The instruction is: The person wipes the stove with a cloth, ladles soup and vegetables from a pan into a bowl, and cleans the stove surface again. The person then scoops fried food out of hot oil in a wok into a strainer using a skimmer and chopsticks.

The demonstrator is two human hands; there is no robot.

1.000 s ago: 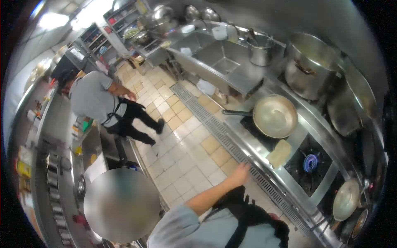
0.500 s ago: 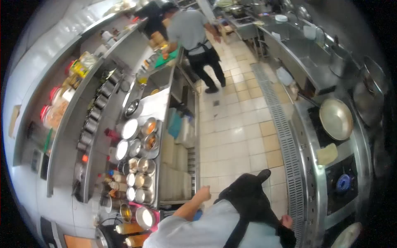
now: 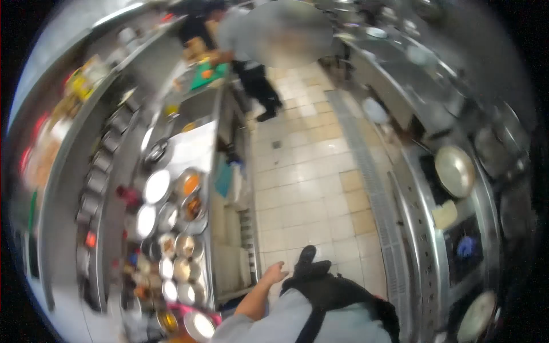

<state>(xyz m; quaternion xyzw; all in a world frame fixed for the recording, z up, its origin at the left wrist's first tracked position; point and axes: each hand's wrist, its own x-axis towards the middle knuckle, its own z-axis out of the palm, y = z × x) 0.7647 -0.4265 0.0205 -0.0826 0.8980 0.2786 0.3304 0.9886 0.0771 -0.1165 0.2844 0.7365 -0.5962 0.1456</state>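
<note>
My left hand (image 3: pixel 274 272) hangs low in front of me over the tiled floor (image 3: pixel 303 191), its fingers apart and nothing in them. Nearest to it is the front edge of the steel prep counter (image 3: pixel 213 243). My right hand is almost wholly hidden beside my dark apron (image 3: pixel 343 300); its fingers do not show. On the counter to my left stand several round metal containers (image 3: pixel 190 292) with food in them, and a white bowl (image 3: pixel 199 326).
A stove with a pan (image 3: pixel 454 171), a folded cloth (image 3: pixel 445 215) and a lit blue burner (image 3: pixel 466 247) lines the right side. A floor drain grate (image 3: pixel 372 183) runs along it. Ahead, a person (image 3: pixel 257 86) stands at the left counter by a green cutting board (image 3: pixel 209 75).
My view has turned and the scene blurs, with the counter shifting left. My left hand's fingers have spread. My right hand has gone nearly out of sight. One foot has stepped.
</note>
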